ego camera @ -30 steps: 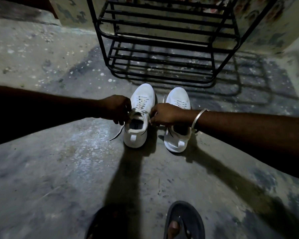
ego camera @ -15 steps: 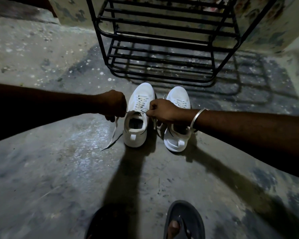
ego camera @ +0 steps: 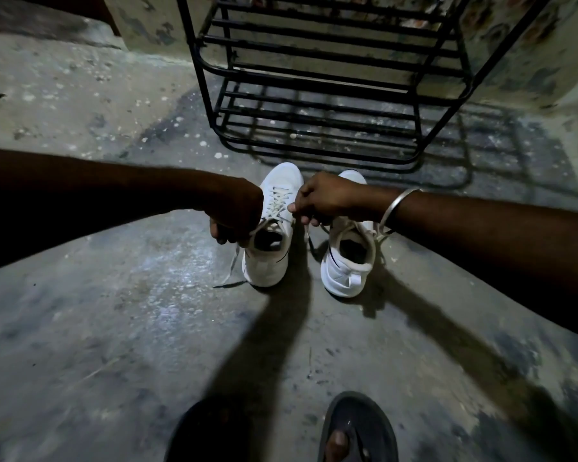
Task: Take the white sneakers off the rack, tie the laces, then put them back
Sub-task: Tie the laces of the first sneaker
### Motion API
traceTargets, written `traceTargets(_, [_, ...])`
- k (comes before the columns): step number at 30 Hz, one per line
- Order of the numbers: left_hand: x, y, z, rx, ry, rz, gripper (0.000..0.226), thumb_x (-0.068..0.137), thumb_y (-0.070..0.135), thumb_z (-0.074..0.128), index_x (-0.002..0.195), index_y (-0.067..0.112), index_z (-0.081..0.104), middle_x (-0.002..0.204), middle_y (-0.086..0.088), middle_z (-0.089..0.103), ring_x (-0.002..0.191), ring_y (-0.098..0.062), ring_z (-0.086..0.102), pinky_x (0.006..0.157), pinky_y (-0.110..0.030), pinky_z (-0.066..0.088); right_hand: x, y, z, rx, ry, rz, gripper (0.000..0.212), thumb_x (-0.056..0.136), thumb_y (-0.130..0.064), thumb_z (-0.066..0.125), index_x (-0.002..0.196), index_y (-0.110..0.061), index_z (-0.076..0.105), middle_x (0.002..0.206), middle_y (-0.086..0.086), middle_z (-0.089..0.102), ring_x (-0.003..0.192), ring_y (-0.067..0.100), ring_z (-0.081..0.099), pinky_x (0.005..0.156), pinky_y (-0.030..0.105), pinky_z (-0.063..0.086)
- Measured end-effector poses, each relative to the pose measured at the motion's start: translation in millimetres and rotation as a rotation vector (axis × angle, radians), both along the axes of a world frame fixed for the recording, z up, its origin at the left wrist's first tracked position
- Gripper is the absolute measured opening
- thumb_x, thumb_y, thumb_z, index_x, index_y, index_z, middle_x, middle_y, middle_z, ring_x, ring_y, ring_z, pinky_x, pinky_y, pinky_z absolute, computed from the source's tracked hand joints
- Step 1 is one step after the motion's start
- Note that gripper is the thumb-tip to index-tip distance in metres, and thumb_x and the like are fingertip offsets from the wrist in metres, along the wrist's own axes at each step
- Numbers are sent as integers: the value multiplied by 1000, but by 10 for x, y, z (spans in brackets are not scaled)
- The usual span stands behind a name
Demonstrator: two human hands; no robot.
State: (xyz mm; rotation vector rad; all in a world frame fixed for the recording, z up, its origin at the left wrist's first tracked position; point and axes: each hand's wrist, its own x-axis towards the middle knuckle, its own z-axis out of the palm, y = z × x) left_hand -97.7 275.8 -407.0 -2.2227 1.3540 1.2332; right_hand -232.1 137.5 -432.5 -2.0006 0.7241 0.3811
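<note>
Two white sneakers stand side by side on the concrete floor, toes toward the rack. My left hand [ego camera: 236, 213] is closed on the left end of the lace of the left sneaker [ego camera: 270, 258]; that lace end [ego camera: 231, 266] hangs down to the floor. My right hand [ego camera: 327, 200], with a metal bangle on the wrist, pinches the other lace end over the same shoe's tongue. The right sneaker [ego camera: 346, 261] sits partly under my right hand, its laces loose. The black metal rack [ego camera: 317, 81] stands just behind the shoes, its visible shelves bare.
My feet in dark sandals [ego camera: 359, 428] are at the bottom edge. A stained wall [ego camera: 521, 55] rises behind and right of the rack. Bare speckled concrete floor [ego camera: 121, 328] spreads to the left and in front.
Both hands have pulled apart and upward from the left sneaker's opening, drawing its lace ends out to either side. The sneakers have stayed where they were.
</note>
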Motion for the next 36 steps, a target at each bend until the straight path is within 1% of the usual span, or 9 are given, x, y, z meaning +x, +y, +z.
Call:
traceTargets(3, [-15,-29,50,-2,40,-32,10,89,13,72,83,5,73,82,-13,75,58,-17,69,61,-28,61,14,32,73,340,16,-226,15,101,-7,53,90,-2,61,91,23,69,53,15,63,39,16,44])
traceTargets(6, [-20,-77,82,-137,58,-88,5,88,13,72,88,8,75,82,-8,78,54,-3,70,58,-19,60,61,25,38,491,-5,-283,19,102,-12,50,90,-3,61,95,19,70,58,11,60,47,16,40])
traceTargets(9, [8,-106,139,-231,113,-124,6,87,8,73,91,6,77,83,-9,79,68,-14,76,71,-32,64,82,92,-10,564,-58,-356,19,100,-14,47,90,-7,62,90,11,67,68,12,54,63,20,36])
traceTargets(16, [258,-125,89,-519,356,319,13,89,0,69,99,-5,74,87,-21,77,76,-31,77,66,-35,63,43,237,-119,677,-131,-456,15,91,-7,42,84,-5,55,100,18,65,59,20,64,51,19,33])
traceTargets(19, [331,-103,14,-546,411,409,19,86,8,74,100,-5,73,91,-19,76,71,-26,76,58,-28,59,30,250,-93,675,-179,-435,18,90,-7,42,77,-7,54,84,13,63,54,20,61,44,18,30])
traceTargets(24, [334,-121,-77,-522,452,439,17,89,9,71,101,-4,73,80,-9,75,63,-17,71,54,-24,54,25,295,-112,603,-242,-342,4,91,-6,60,90,-7,56,77,8,60,55,17,57,39,17,30])
traceTargets(26, [343,-132,-78,-511,464,438,13,92,7,67,100,-1,74,78,-8,75,67,-20,72,58,-27,55,28,271,-155,516,-261,-302,23,87,-6,70,77,-14,51,66,4,65,52,16,58,42,20,30])
traceTargets(31, [316,-155,-71,-498,502,473,14,94,0,61,99,-3,73,85,-21,73,68,-24,71,55,-28,57,35,281,-211,348,-328,-271,31,76,-5,81,77,-19,52,89,24,68,56,21,64,53,28,39])
traceTargets(36, [278,-194,-4,-428,606,572,19,94,-7,51,95,-5,70,76,-22,73,65,-25,73,59,-28,60,-21,267,-247,393,-366,-274,31,73,-10,84,83,-19,56,97,22,74,75,24,67,59,30,44])
